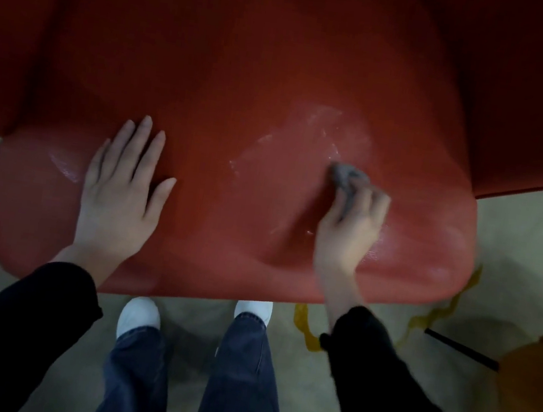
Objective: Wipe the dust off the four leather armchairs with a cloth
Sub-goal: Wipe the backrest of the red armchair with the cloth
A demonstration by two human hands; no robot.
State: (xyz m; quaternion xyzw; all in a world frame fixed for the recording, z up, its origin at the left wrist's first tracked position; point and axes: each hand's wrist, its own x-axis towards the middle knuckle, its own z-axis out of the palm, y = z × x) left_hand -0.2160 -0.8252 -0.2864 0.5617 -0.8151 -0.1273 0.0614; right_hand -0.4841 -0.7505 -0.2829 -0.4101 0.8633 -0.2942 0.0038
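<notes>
I see my left hand (120,186) lying flat on the red armchair (240,115), towards the left of its front edge. The fingers are straight and slightly spread, the thumb points to the right, and the palm is pressed to the leather with nothing in it. My right hand (350,226) is on the right half of the same seat, somewhat blurred. Its fingers are curled round a small grey cloth (344,177), bunched into a wad that sticks out past the fingertips and touches the leather. Both wrists come out of black sleeves (379,375).

The seat is a broad, smooth cushion with rounded front corners. Its surface is glossy, with pale smeared streaks (307,134) just beyond the cloth, towards the back of the chair. Below the armchair's front edge are dark blue jeans (241,374) and white shoes (140,314) on a dull grey-green floor (300,399). To the armchair's right, the floor has wavy yellow marks (435,314). Further right stands an orange piece of furniture (538,372) with thin black legs.
</notes>
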